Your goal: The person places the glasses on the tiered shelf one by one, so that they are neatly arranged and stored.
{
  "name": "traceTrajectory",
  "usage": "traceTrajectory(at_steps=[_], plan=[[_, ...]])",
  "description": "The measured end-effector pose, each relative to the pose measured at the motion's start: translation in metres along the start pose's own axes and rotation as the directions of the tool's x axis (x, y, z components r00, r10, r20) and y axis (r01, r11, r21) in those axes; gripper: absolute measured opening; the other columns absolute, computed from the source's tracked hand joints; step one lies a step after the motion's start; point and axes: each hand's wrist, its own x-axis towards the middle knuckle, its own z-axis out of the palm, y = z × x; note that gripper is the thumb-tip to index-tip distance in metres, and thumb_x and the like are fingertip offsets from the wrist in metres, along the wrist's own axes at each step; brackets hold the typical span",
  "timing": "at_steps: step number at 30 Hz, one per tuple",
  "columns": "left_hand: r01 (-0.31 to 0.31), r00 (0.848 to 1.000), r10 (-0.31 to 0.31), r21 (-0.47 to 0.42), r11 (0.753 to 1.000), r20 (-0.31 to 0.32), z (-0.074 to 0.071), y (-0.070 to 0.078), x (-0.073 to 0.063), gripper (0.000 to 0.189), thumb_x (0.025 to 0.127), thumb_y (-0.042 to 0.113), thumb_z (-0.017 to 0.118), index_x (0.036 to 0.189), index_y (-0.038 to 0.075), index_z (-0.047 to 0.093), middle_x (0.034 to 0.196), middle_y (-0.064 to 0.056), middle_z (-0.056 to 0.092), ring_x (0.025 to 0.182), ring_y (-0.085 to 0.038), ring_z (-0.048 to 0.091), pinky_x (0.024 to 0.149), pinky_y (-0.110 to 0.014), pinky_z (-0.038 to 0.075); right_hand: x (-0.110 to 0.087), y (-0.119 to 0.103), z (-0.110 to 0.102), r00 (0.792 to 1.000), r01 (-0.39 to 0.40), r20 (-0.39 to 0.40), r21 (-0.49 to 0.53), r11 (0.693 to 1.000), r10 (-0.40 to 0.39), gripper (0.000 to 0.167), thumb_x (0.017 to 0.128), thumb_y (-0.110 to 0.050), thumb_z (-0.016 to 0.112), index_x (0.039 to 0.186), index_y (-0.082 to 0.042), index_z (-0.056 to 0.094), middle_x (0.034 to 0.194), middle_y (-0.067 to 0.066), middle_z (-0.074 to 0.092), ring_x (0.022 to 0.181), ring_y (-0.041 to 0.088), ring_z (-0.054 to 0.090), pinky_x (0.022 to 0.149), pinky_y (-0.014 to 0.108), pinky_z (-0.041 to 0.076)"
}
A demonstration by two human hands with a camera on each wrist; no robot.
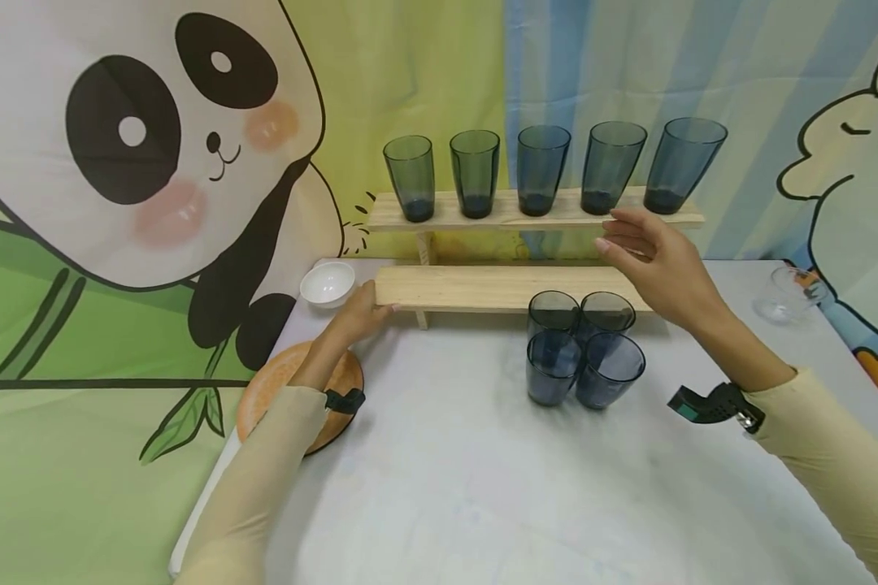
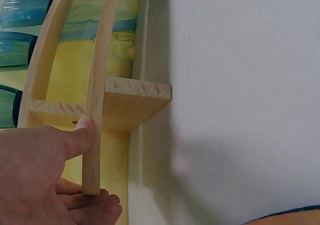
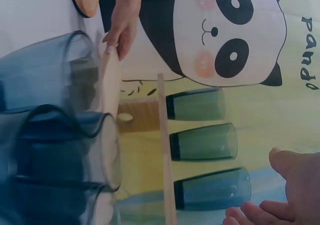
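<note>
A two-tier wooden shelf stands at the back of the white table. My left hand grips the left end of its lower board; in the left wrist view the thumb lies on the board's face and the other fingers are around its end. Along the upper board stands a row of several blue-tinted drinking glasses. My right hand is raised by the right part of the shelf, holding nothing, its fingers loosely bent near the base of the second glass from the right.
Several more tinted glasses stand bunched on the table in front of the shelf's right half. A white bowl and a round orange-patterned plate lie at the left. One clear glass vessel stands at the back right, near the printed cloth.
</note>
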Motion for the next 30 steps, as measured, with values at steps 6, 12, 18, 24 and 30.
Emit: traceTrajectory(at_steps=[6, 12, 18, 24, 30], plan=[[-0.022, 1.0, 0.022, -0.013, 1.0, -0.004, 0.002, -0.005, 0.003, 0.068, 0.107, 0.023, 0.063, 0.157, -0.01, 0.031, 0.154, -0.034, 0.045, 0.145, -0.045, 0.045, 0.124, -0.054, 0.035, -0.03, 0.025, -0.005, 0.999, -0.047, -0.012, -0.048, 0.998, 0.046, 0.076, 0.105, -0.053, 0.059, 0.166, -0.014, 0.033, 0.158, 0.022, 0.049, 0.142, 0.045, 0.05, 0.109, 0.065, 0.046], [-0.016, 1.0, 0.015, -0.026, 1.0, -0.006, 0.003, -0.006, 0.003, 0.069, 0.107, 0.024, 0.063, 0.158, -0.009, 0.03, 0.157, -0.033, 0.043, 0.147, -0.045, 0.042, 0.126, -0.054, 0.031, -0.06, 0.048, -0.001, 0.994, -0.106, 0.003, -0.059, 0.993, 0.106, 0.078, 0.105, -0.049, 0.062, 0.166, -0.011, 0.031, 0.16, 0.025, 0.045, 0.143, 0.049, 0.048, 0.109, 0.062, 0.047], [-0.033, 0.999, 0.032, -0.028, 0.999, -0.012, 0.001, -0.004, 0.0, 0.067, 0.107, 0.023, 0.063, 0.158, -0.009, 0.031, 0.157, -0.033, 0.043, 0.147, -0.045, 0.042, 0.126, -0.055, 0.031, -0.087, 0.07, 0.008, 0.992, -0.124, 0.017, -0.039, 0.992, 0.125, 0.082, 0.104, -0.043, 0.067, 0.167, -0.01, 0.027, 0.16, 0.025, 0.044, 0.142, 0.049, 0.048, 0.109, 0.06, 0.044], [-0.032, 0.999, 0.031, -0.025, 0.999, -0.017, 0.0, -0.002, -0.002, 0.069, 0.108, 0.024, 0.063, 0.158, -0.009, 0.03, 0.157, -0.034, 0.042, 0.148, -0.046, 0.041, 0.127, -0.055, 0.03, -0.108, 0.089, 0.022, 0.991, -0.119, 0.057, -0.044, 0.992, 0.121, 0.089, 0.1, -0.04, 0.074, 0.166, -0.006, 0.025, 0.159, 0.027, 0.044, 0.14, 0.05, 0.048, 0.11, 0.033, 0.05], [-0.052, 0.999, 0.051, -0.034, 0.998, -0.018, 0.001, -0.002, -0.002, 0.067, 0.107, 0.021, 0.063, 0.158, -0.009, 0.031, 0.158, -0.033, 0.042, 0.148, -0.046, 0.041, 0.127, -0.055, 0.03, -0.119, 0.105, 0.036, 0.985, -0.127, 0.115, -0.041, 0.991, 0.13, 0.098, 0.095, -0.041, 0.08, 0.165, -0.003, 0.025, 0.16, 0.028, 0.042, 0.141, 0.05, 0.047, 0.113, 0.052, 0.047]])
